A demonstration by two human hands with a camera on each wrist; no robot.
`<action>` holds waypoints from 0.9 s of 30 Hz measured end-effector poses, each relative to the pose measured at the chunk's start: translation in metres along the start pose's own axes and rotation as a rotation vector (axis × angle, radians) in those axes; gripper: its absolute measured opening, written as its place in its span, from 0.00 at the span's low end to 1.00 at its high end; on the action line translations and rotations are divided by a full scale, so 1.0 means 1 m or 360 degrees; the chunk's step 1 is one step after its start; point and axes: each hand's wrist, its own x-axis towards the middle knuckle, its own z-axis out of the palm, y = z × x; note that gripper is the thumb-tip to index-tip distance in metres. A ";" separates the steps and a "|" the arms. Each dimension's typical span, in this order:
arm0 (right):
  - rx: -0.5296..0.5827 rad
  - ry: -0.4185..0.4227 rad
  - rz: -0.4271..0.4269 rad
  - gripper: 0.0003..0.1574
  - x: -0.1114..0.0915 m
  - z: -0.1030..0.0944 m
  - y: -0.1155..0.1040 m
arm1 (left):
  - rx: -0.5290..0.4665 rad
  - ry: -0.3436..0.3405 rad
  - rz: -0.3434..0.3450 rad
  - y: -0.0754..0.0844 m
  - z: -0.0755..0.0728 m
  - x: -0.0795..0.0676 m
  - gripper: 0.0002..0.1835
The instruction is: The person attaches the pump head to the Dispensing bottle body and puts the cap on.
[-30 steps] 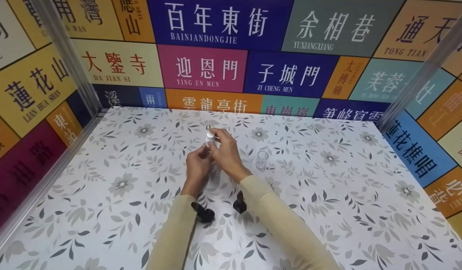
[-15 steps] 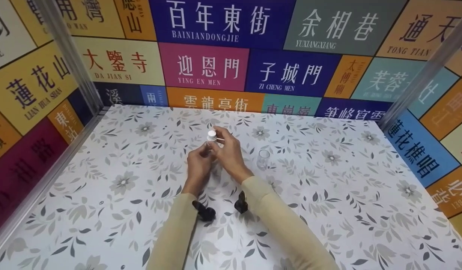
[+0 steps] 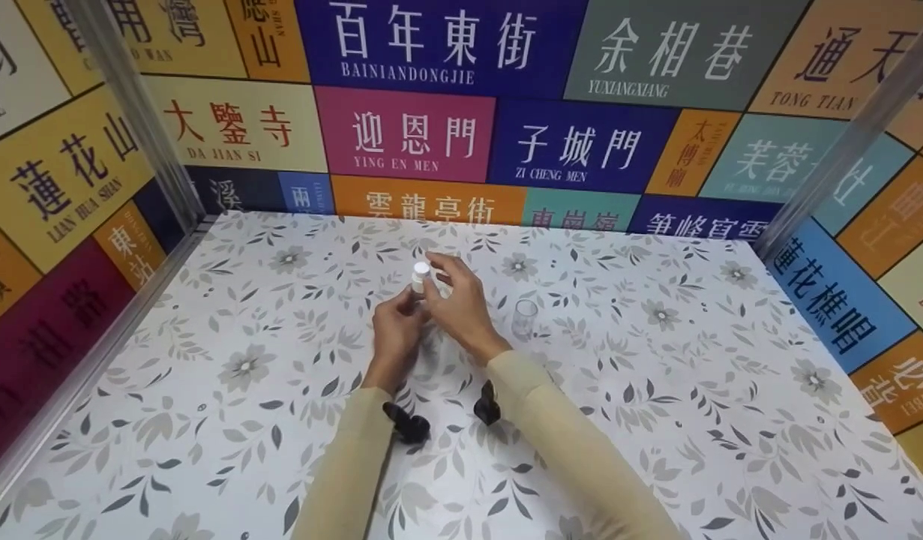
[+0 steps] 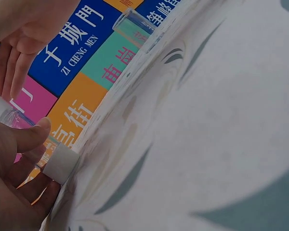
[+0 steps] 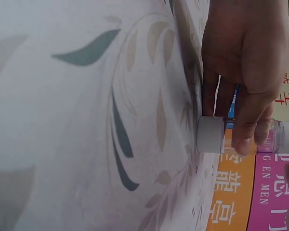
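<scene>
A small clear bottle point(image 5: 265, 139) with a white cap point(image 3: 421, 268) and a white base point(image 4: 61, 163) stands upright, its base close at the tabletop. My left hand point(image 3: 396, 328) grips its clear body, thumb on one side and fingers round the other. Around the cap my right hand point(image 3: 461, 306) hovers, thumb tip beside the neck and forefinger lifted off past the far side. A gap shows between its fingers and the cap. In the left wrist view the right hand point(image 4: 19, 53) points straight fingers down near the cap.
A clear drinking glass point(image 3: 525, 319) stands upright right of the hands. Flower-patterned white cloth covers the table point(image 3: 244, 450). Behind it rises a wall of coloured sign panels point(image 3: 405, 135), with transparent posts point(image 3: 142, 112) at the corners.
The right hand's fingers have loosened from the cap and spread a little to the right, showing more of the cap and neck. The left hand keeps its grip on the bottle.
</scene>
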 end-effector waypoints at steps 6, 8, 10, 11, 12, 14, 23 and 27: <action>0.0032 -0.0022 -0.0052 0.20 -0.003 0.003 0.004 | -0.0015 0.0005 0.0010 -0.001 0.000 -0.001 0.17; 0.0024 -0.0022 -0.0059 0.20 -0.004 0.003 0.005 | -0.0017 0.0007 0.0000 0.000 0.000 -0.001 0.17; 0.0010 -0.0017 -0.0068 0.20 -0.004 0.003 0.006 | -0.0017 0.0008 -0.0003 0.000 0.000 -0.001 0.16; 0.0007 -0.0011 -0.0076 0.21 -0.004 0.004 0.006 | -0.0004 0.0009 0.0002 0.000 0.000 -0.001 0.16; 0.0002 -0.0007 -0.0083 0.21 -0.004 0.004 0.007 | 0.0015 0.0013 0.0010 0.001 -0.001 -0.001 0.17; -0.0014 -0.0004 -0.0091 0.22 -0.005 0.004 0.007 | 0.0020 0.0022 0.0025 0.001 -0.001 -0.001 0.17; -0.0039 0.0028 -0.0042 0.33 -0.004 0.002 0.007 | -0.0036 0.0028 -0.0014 0.002 0.002 -0.001 0.21; 0.0001 -0.0002 -0.0059 0.30 -0.003 0.000 0.007 | -0.0085 0.0034 -0.0028 0.002 0.002 -0.001 0.20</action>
